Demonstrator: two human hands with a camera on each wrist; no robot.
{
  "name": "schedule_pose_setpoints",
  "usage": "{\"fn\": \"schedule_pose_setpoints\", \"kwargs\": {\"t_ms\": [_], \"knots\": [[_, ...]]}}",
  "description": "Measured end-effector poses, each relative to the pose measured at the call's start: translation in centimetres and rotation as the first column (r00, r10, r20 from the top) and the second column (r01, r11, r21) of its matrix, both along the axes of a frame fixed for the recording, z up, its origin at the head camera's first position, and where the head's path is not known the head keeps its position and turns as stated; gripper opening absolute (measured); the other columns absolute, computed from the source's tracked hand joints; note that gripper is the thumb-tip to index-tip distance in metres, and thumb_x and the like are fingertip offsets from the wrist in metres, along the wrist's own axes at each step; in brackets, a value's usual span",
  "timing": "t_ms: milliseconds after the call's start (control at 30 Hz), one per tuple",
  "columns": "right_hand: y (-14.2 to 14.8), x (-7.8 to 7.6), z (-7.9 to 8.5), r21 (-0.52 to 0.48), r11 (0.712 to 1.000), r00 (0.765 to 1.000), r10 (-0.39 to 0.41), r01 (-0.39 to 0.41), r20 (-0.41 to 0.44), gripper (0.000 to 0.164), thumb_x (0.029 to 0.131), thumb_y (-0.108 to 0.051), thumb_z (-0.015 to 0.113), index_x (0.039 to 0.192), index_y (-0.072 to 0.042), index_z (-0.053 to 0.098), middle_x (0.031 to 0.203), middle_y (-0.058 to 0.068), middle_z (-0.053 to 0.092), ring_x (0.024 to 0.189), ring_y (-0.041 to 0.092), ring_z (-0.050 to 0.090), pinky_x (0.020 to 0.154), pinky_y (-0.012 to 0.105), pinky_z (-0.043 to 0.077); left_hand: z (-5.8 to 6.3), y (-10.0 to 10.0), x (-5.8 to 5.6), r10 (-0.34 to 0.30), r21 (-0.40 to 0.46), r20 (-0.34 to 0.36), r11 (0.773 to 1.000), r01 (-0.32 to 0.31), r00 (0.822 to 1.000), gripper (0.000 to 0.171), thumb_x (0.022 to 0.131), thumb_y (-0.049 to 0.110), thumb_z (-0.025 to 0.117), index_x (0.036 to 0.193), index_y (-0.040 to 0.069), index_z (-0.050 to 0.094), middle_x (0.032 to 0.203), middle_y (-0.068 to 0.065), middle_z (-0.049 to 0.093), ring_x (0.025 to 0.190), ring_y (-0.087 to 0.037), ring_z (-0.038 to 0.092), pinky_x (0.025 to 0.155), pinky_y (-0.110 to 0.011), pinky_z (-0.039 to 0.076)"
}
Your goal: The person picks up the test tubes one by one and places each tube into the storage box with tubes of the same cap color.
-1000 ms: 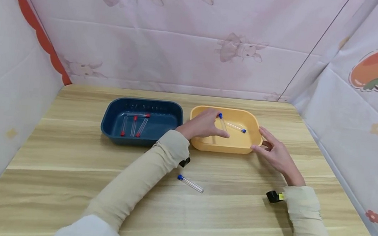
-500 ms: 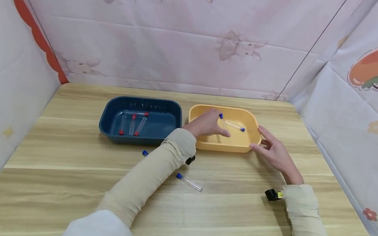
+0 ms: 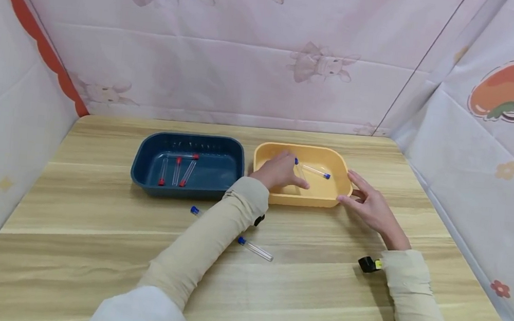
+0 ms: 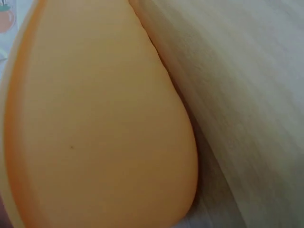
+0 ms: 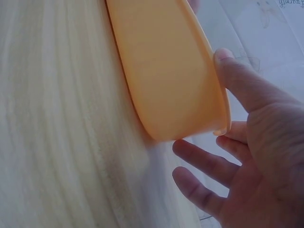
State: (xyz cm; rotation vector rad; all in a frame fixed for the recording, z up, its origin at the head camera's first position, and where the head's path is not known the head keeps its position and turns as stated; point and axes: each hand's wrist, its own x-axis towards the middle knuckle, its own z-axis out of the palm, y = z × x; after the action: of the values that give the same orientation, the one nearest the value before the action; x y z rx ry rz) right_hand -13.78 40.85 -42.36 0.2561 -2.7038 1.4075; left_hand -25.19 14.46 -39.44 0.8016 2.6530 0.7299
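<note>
Right grip (image 3: 369, 205) curled on the end of the yellow tray (image 3: 326, 190), I have my left grip (image 3: 279, 172) inside by a blue-capped tube (image 3: 300, 170), whether pinching it I cannot tell.

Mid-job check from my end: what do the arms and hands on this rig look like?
A person's left hand and right hand, both bare, no gloves. The left sleeve and right sleeve are beige and wrinkled, ending in loose cuffs. White fabric shows above the left one. A black device with a yellow mark sits by the right cuff.
</note>
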Motion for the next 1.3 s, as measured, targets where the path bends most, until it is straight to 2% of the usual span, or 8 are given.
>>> {"fn": "schedule_pose_setpoints", "kwargs": {"t_ms": [167, 367, 700, 800, 933, 1067, 1167, 1300], "knots": [[-0.1, -0.1, -0.1, -0.040, 0.999, 1.000, 0.010, -0.010, -0.001, 0.076, 0.096, -0.005, 0.074, 0.158, 0.006, 0.032, 0.167, 0.023, 0.023, 0.126, 0.048, 0.057, 0.089, 0.010, 0.049, -0.2, 0.0, 0.0, 0.015, -0.033, -0.014, 0.999, -0.016, 1.000, 0.071, 0.084, 0.056, 0.082, 0.127, 0.006, 0.058, 0.139, -0.008, 0.051, 0.113, -0.019, 0.051, 0.098, -0.035, 0.049], [-0.1, 0.0, -0.2, -0.050, 0.999, 1.000, 0.012, -0.012, 0.006, 0.075, 0.097, -0.004, 0.073, 0.158, 0.007, 0.031, 0.167, 0.023, 0.022, 0.127, 0.048, 0.056, 0.090, 0.011, 0.049, -0.3, 0.1, -0.1, 0.037, -0.025, -0.004, 0.999, -0.037, 0.999, 0.072, 0.084, 0.056, 0.082, 0.130, 0.007, 0.056, 0.138, -0.006, 0.052, 0.110, -0.018, 0.052, 0.098, -0.035, 0.049], [-0.1, 0.0, -0.2, -0.044, 0.999, 1.000, 0.015, -0.015, -0.003, 0.074, 0.097, -0.004, 0.072, 0.157, 0.008, 0.031, 0.166, 0.024, 0.023, 0.127, 0.048, 0.056, 0.091, 0.011, 0.049, -0.6, 0.7, -0.4, 0.035, -0.026, -0.007, 0.999, -0.035, 0.999, 0.076, 0.084, 0.056, 0.082, 0.135, 0.006, 0.056, 0.140, -0.008, 0.053, 0.122, -0.021, 0.052, 0.104, -0.038, 0.047], [-0.1, 0.0, -0.2, -0.050, 0.999, 1.000, 0.013, -0.013, -0.006, 0.074, 0.096, -0.003, 0.072, 0.157, 0.008, 0.032, 0.166, 0.024, 0.023, 0.127, 0.048, 0.056, 0.090, 0.011, 0.049, -0.7, 0.8, -0.3, 0.037, -0.032, -0.016, 0.999, -0.037, 0.999, 0.076, 0.084, 0.060, 0.080, 0.133, 0.006, 0.058, 0.136, -0.008, 0.053, 0.118, -0.021, 0.053, 0.100, -0.037, 0.048], [-0.2, 0.0, -0.2, -0.065, 0.998, 1.000, 0.019, -0.019, -0.004, 0.074, 0.096, -0.002, 0.072, 0.157, 0.009, 0.032, 0.166, 0.024, 0.023, 0.127, 0.049, 0.055, 0.091, 0.012, 0.050, -0.7, 0.6, -0.4, 0.052, -0.026, -0.020, 0.998, -0.053, 0.998, 0.068, 0.088, 0.066, 0.071, 0.120, 0.006, 0.062, 0.127, -0.007, 0.054, 0.106, -0.019, 0.052, 0.088, -0.034, 0.050], [-0.2, -0.1, -0.2, -0.063, 0.998, 1.000, 0.019, -0.019, -0.002, 0.074, 0.097, -0.003, 0.072, 0.157, 0.008, 0.031, 0.167, 0.024, 0.023, 0.128, 0.049, 0.055, 0.091, 0.012, 0.050, -0.5, 0.4, -0.5, 0.062, -0.002, -0.008, 0.998, -0.062, 0.998, 0.065, 0.093, 0.065, 0.065, 0.116, 0.005, 0.062, 0.127, -0.008, 0.053, 0.105, -0.020, 0.051, 0.083, -0.034, 0.049], [-0.1, 0.0, -0.2, -0.048, 0.999, 1.000, 0.008, -0.008, -0.001, 0.074, 0.097, -0.004, 0.073, 0.158, 0.007, 0.032, 0.167, 0.023, 0.024, 0.128, 0.048, 0.056, 0.091, 0.010, 0.049, -0.3, 0.1, -0.6, 0.042, 0.016, 0.004, 0.999, -0.042, 0.999, 0.071, 0.097, 0.061, 0.063, 0.136, 0.002, 0.057, 0.141, -0.011, 0.051, 0.122, -0.022, 0.051, 0.098, -0.036, 0.049], [-0.1, 0.1, -0.1, -0.040, 0.999, 1.000, 0.006, -0.005, 0.001, 0.075, 0.096, -0.005, 0.073, 0.158, 0.005, 0.031, 0.167, 0.022, 0.024, 0.128, 0.047, 0.056, 0.091, 0.010, 0.048, 0.1, -0.4, -0.4, 0.006, 0.051, 0.012, 0.999, -0.006, 1.000, 0.078, 0.101, 0.054, 0.062, 0.156, 0.003, 0.041, 0.156, -0.013, 0.043, 0.142, -0.025, 0.042, 0.116, -0.039, 0.038]]}}
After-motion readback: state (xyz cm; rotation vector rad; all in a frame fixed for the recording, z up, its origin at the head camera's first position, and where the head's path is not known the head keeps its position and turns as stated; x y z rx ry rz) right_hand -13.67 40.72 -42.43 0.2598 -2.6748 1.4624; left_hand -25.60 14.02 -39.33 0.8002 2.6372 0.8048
